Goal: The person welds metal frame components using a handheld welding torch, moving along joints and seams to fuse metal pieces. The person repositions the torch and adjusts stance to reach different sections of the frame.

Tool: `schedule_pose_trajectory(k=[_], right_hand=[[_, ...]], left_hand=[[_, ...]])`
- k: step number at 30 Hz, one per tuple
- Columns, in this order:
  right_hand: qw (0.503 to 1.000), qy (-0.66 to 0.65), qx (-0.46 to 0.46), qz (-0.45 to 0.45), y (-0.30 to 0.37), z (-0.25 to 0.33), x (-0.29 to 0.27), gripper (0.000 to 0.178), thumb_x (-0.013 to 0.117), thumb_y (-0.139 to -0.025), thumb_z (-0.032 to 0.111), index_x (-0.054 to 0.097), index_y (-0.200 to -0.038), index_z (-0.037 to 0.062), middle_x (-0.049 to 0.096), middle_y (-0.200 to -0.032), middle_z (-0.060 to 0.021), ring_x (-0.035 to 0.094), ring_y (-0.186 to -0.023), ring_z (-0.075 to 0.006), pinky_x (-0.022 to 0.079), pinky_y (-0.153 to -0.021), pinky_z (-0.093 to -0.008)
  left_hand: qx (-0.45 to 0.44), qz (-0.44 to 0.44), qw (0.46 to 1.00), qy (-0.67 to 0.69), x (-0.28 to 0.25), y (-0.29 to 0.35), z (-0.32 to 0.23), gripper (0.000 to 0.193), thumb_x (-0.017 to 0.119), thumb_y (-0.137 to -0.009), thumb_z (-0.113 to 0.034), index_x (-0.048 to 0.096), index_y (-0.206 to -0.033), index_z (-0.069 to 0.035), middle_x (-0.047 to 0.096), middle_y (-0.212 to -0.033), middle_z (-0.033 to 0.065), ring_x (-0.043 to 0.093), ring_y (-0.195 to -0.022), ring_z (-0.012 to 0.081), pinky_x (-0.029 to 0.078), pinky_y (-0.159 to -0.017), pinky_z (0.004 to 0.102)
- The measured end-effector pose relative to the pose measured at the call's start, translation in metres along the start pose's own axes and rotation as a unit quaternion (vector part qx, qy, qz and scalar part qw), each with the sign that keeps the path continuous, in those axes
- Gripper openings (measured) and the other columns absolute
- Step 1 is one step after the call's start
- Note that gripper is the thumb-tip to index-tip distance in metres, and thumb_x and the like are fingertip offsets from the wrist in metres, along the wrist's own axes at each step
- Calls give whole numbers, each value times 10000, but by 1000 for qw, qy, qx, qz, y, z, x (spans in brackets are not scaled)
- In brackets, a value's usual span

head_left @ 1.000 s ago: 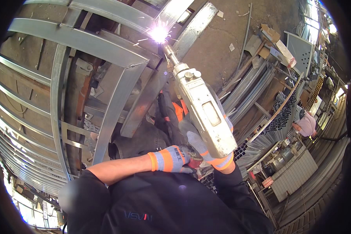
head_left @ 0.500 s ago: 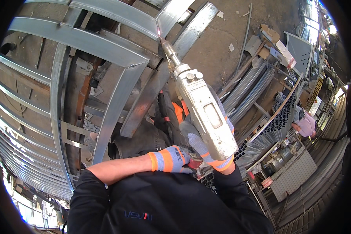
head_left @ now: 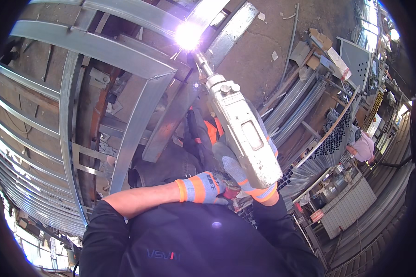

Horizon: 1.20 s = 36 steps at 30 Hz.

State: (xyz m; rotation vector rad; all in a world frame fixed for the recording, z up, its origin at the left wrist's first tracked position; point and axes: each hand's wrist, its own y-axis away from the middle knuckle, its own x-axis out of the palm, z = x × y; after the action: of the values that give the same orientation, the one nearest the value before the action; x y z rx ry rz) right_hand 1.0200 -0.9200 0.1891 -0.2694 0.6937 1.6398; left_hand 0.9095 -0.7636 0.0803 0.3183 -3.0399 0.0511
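Observation:
My right hand point(head_left: 238, 173), in a grey glove with orange bands, is closed around the grip of a silver handheld welding gun point(head_left: 247, 134). The gun's body covers most of those fingers. Its nozzle tip point(head_left: 203, 64) meets a glaring white-violet weld spot point(head_left: 188, 36) with sparks, at the joint of two square steel tubes point(head_left: 138, 14); the glare hides the joint. My left hand point(head_left: 202, 188), gloved alike, lies bent across in front of my torso beside the gun's rear. Its fingers curl against something dark and reddish that is mostly hidden.
A welded steel tube frame point(head_left: 101, 48) fills the left side, with a loose steel bar point(head_left: 168, 124) near my legs. Bundled metal tubes point(head_left: 298, 101), cardboard boxes point(head_left: 321, 41) and a perforated panel point(head_left: 353, 60) lie to the right. Another person point(head_left: 363, 147) is at the far right.
A bright arc with sparks now burns at the nozzle tip, where only a small glow showed before. The gun and both hands have barely moved.

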Motion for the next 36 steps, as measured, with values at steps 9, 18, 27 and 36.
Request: schedule_pose_trajectory(k=[9, 18, 27, 36], right_hand=[[997, -41, 63, 4, 1, 6, -1, 519, 801, -870, 117, 650, -1355, 15, 753, -1197, -81, 735, -1061, -162, 575, -905, -288], [983, -132, 126, 19, 9, 7, 0, 623, 735, -885, -20, 533, -1474, -12, 709, -1316, -144, 712, -1180, -226, 567, -993, -347], [990, -92, 105, 26, 9, 2, -1, 583, 758, -878, 4, 578, -1433, 0, 714, -1309, -127, 718, -1159, -212, 565, -981, -328], [988, -126, 91, -3, -8, 10, 2, 616, 804, -838, 117, 596, -1409, 17, 724, -1249, -94, 701, -1118, -196, 544, -954, -337]], left_hand=[[17, -2, 1000, -16, 4, -1, 3, 517, 614, -977, -528, 731, -932, -26, 725, -861, 170, 713, -862, 381, 558, -794, 455], [16, 5, 1000, 14, 6, -1, 5, 564, 609, -976, -570, 708, -865, -26, 701, -822, 190, 691, -813, 397, 546, -746, 471], [18, -24, 1000, 0, 9, -1, 5, 564, 630, -955, -573, 716, -856, -25, 691, -781, 196, 683, -770, 412, 544, -732, 482], [-24, -20, 998, 56, 0, 2, 0, 544, 642, -948, -551, 719, -817, -29, 691, -766, 203, 678, -767, 420, 545, -731, 487]])
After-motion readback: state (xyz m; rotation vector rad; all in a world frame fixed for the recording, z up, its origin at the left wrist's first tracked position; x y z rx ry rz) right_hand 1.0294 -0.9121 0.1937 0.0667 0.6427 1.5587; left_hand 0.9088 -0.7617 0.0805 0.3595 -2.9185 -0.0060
